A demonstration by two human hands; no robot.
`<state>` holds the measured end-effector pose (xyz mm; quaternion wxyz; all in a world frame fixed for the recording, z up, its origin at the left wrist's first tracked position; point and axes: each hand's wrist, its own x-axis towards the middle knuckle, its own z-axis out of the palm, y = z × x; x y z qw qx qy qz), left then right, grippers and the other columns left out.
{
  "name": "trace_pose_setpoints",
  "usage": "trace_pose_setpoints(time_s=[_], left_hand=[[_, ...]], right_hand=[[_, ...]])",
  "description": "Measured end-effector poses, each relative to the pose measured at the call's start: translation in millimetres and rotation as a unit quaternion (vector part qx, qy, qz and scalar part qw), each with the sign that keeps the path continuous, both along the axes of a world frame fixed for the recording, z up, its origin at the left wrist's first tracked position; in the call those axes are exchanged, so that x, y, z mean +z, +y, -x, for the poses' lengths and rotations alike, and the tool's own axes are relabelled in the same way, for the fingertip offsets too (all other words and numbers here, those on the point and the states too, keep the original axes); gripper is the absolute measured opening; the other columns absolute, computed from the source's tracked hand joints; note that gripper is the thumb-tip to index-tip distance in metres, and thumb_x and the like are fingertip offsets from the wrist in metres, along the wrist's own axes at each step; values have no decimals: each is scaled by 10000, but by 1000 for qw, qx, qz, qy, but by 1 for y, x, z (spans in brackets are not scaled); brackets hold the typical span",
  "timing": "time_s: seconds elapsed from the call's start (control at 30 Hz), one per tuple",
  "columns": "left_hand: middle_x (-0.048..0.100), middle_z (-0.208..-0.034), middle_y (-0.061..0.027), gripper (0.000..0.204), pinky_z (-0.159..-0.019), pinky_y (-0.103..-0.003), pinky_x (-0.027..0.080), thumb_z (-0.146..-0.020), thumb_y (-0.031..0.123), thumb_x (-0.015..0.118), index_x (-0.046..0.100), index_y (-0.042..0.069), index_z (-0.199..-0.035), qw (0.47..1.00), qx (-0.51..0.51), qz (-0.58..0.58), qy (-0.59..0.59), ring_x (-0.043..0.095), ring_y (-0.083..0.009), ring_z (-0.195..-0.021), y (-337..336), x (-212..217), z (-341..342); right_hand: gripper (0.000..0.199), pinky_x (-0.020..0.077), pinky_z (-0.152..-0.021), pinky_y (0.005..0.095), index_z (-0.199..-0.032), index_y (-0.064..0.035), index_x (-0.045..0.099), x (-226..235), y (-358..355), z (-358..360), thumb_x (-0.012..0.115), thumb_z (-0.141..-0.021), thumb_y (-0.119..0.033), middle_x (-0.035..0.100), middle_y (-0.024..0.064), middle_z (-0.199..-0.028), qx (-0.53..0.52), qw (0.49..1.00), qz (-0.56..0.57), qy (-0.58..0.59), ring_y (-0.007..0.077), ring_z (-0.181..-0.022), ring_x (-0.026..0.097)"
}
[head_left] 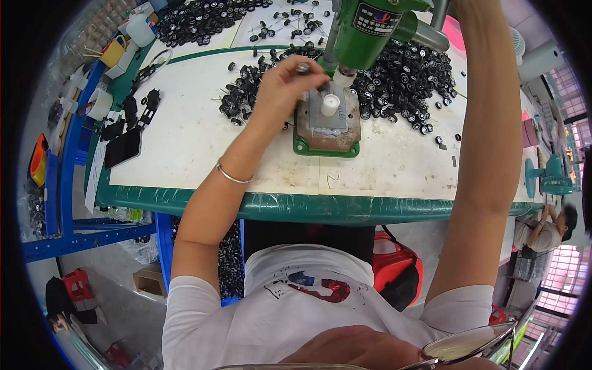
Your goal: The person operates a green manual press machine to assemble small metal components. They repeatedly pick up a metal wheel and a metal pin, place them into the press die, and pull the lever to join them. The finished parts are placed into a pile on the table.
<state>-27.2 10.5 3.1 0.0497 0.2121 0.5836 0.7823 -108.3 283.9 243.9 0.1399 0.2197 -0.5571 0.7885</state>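
Beside the green bench-top press (364, 28), the left hand (285, 83) pinches a small black wheel on a metal axle (303, 67) in its grip, just above the press's grey base plate (328, 117) and white cylindrical peg (330, 105). The right arm (487, 111) reaches up past the press; its hand is out of view. Loose black wheels (404, 83) lie heaped behind the press on the white bench (197, 142).

A green press (370, 24) stands over black wheels (407, 80) on a white, green-edged table (185, 135).
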Motion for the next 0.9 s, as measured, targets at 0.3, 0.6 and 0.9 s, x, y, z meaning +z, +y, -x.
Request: trace_pose_setpoints(time_s=[0.3, 0.6, 0.9], left_hand=[[620, -799, -29, 228, -735, -261, 458, -771, 90, 659, 713, 15, -979, 935, 71, 340, 74, 576, -142, -750, -51, 7, 24], [619, -830, -100, 142, -749, -321, 485, -779, 95, 693, 708, 7, -891, 860, 99, 463, 191, 600, -216, -782, -48, -2, 21], [565, -811, -64, 172, -702, -285, 459, -759, 84, 713, 659, -28, -878, 867, 40, 462, 183, 569, -177, -743, -46, 2, 24]], right_hand=[[283, 433, -583, 295, -1044, -39, 616, -59, -10, -37, 478, -985, -280, 612, 21, -803, -235, 972, -5, 29, 146, -653, 512], [275, 391, -502, 206, -1014, -15, 643, -165, 2, -127, 632, -905, -267, 560, 3, -718, -308, 937, -100, -131, 68, -604, 512], [194, 453, -590, 264, -997, -62, 652, -259, 6, -173, 677, -861, -198, 610, 6, -814, -305, 807, -502, -64, 116, -635, 561]])
